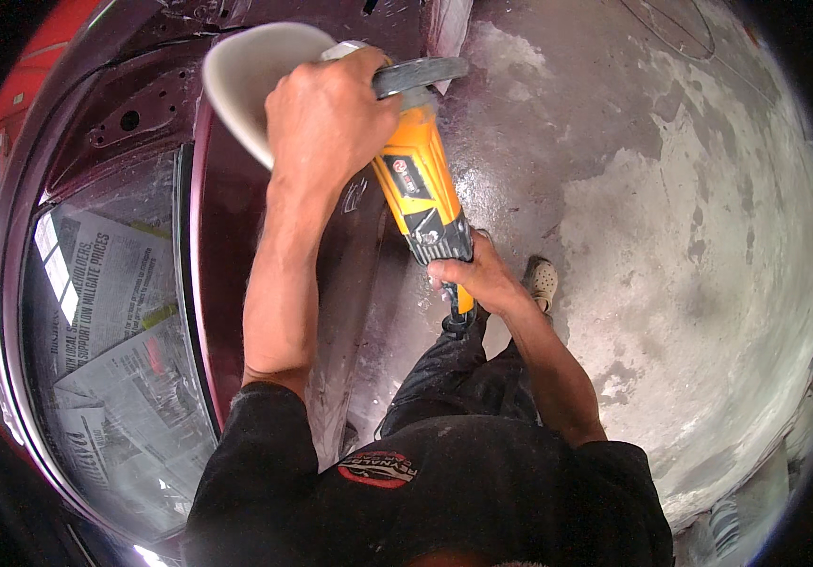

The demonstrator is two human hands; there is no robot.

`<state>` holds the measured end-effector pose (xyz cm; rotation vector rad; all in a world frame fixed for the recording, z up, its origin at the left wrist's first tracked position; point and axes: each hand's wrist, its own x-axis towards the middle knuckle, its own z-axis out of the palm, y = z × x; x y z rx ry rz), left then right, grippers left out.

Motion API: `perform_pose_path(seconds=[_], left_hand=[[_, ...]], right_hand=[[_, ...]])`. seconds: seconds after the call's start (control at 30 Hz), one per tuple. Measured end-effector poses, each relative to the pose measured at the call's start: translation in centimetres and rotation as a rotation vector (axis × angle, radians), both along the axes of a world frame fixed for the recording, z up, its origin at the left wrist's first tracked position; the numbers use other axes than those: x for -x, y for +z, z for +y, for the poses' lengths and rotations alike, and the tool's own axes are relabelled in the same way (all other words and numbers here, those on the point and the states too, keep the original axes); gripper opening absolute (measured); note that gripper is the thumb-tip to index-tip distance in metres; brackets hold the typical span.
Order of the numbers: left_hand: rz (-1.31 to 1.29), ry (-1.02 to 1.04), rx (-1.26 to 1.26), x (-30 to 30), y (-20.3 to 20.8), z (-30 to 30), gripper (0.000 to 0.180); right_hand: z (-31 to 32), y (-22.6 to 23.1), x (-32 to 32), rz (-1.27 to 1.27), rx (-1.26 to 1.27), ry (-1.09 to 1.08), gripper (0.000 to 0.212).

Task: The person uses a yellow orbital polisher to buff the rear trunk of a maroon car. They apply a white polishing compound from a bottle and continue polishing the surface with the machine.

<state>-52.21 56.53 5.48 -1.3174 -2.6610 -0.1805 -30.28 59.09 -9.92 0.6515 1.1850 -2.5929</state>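
Both my hands hold a yellow and black polisher (416, 175) with a round white pad (253, 85) at its far end. My left hand (331, 109) is closed over the head of the tool, beside a dark curved handle (423, 76). Lower down, my right hand (484, 274) wraps round the rear grip, near where the cord comes out. The pad faces a glossy dark maroon car panel (232, 203) on the left. Whether it touches the paint is hard to see. My left fingertips are partly hidden behind the tool.
Left of the panel is a car window (142, 312) backed with newspaper sheets (132, 274). Bare maroon bodywork (132, 113) with holes lies beyond it. A patchy grey concrete floor (652, 255) spreads to the right, with a thin cable (676, 42) at the far end. My shoe (544, 282) stands below.
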Motion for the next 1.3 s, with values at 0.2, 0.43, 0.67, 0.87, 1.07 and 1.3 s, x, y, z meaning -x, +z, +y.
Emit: perform_pose_path(seconds=[0.2,0.43,0.67,0.87,1.07,1.3], left_hand=[[-0.096,-0.042,0.05,1.3,-5.4,2.4,0.021],[-0.151,-0.006,0.092,-1.3,-5.7,0.0,0.029],[-0.174,0.041,0.079,-5.3,-3.8,-3.7,0.022],[-0.124,-0.024,-0.009,-1.2,-5.6,0.3,0.021],[-0.127,0.031,-0.007,-0.4,-4.8,0.3,0.027],[-0.232,0.097,-0.099,-10.5,-2.6,-12.3,0.021]], right_hand=[[0.9,-2.8,-0.2,-0.227,0.039,-0.109,0.043],[-0.8,-4.6,-2.8,-0.071,0.082,-0.036,0.045],[-3.7,-3.8,-6.7,-0.045,0.033,0.048,0.035],[-0.1,-4.6,-2.9,-0.157,0.018,0.012,0.037],[1.9,-3.2,-1.5,-0.192,-0.036,-0.013,0.037],[-4.4,-3.8,-9.3,-0.04,-0.363,0.221,0.084]])
